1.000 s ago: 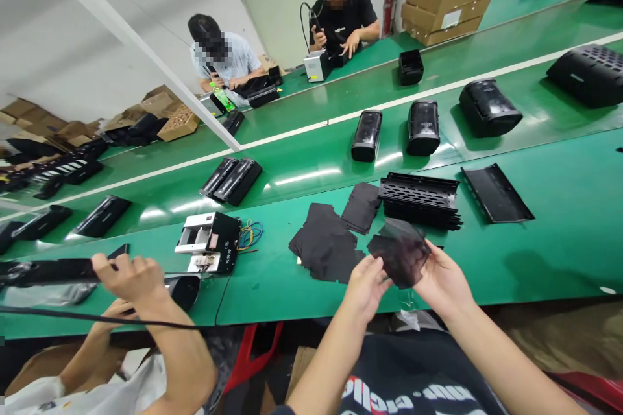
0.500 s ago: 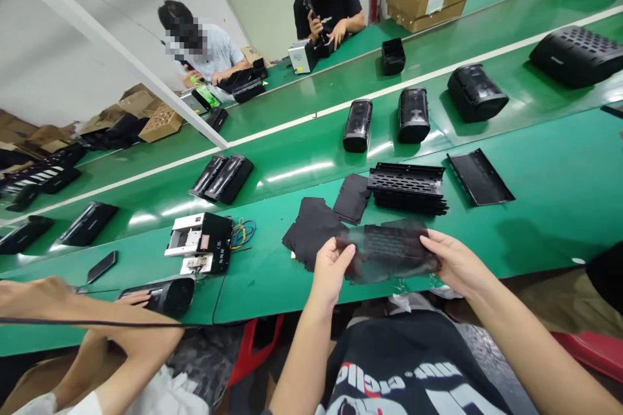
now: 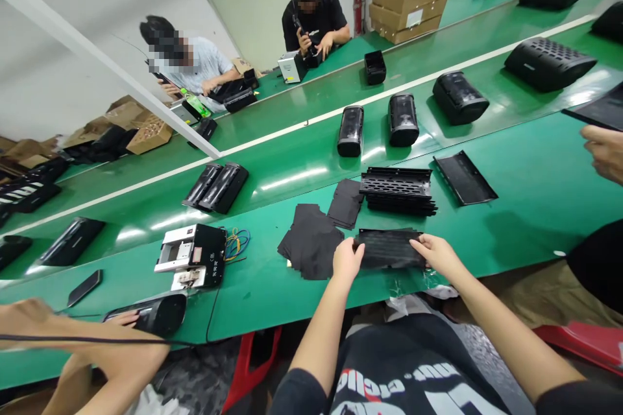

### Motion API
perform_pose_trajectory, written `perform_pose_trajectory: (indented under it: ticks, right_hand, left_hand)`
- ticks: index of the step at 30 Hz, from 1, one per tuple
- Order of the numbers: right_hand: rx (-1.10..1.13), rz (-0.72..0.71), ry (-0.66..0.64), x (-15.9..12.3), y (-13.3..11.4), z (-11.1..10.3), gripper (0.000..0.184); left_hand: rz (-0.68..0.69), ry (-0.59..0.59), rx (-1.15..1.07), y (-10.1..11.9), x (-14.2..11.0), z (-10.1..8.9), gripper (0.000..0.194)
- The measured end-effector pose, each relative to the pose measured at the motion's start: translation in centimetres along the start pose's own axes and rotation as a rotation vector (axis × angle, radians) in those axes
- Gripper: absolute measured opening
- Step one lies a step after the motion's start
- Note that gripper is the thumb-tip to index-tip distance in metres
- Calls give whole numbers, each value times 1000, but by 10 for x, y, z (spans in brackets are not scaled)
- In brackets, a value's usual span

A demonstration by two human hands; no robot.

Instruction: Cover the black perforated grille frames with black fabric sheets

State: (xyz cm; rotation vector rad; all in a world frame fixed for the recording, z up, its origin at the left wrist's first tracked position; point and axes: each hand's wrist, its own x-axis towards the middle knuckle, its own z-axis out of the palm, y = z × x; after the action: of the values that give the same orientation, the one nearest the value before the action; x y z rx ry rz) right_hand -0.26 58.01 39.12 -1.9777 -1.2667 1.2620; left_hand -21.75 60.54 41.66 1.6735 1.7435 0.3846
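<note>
A thin black mesh sheet (image 3: 392, 249) lies over or right against a black panel at the bench's near edge; where one stops and the other starts is hard to see. My left hand (image 3: 346, 257) pinches the sheet's left end between thumb and fingers. At the opposite end, my right hand (image 3: 438, 253) grips it the same way. Just left of my left hand is a loose pile of black sheets (image 3: 311, 240), with a smaller stack of black sheets (image 3: 345, 202) behind it. Beyond my hands sits a stack of slotted black panels (image 3: 396, 188).
A single black panel (image 3: 466, 177) lies to the right. Black speaker-like housings (image 3: 403, 119) stand along the green belt. On the left are a small machine (image 3: 195, 256), a phone (image 3: 85, 287) and a co-worker's arm (image 3: 97, 343). Another person's hand (image 3: 606, 150) holds a panel at far right.
The see-through mesh sheet, earlier held up, has come down onto or close to the panel, and my hands have drawn nearer together. A person's hand with a panel has appeared at right.
</note>
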Motion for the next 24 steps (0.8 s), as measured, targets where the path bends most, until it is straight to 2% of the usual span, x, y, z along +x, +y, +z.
perform_pose_trajectory:
  ticks: [5,12,19,24]
  right_hand:
    - [-191,26,60,18,22,9,21]
    - [-403,82,200,19,40,2,24]
    - [-360,18,225,29,47,10,20]
    - [-225,-6,253,33,51,11,22]
  left_hand:
    - [-24,-6,89,-1,20,29,14]
    - [-126,42,123,1,21,38,36]
    - [-170,52,64,-4,34,38,20]
    - [-154,2,-116,-13,39,38,22]
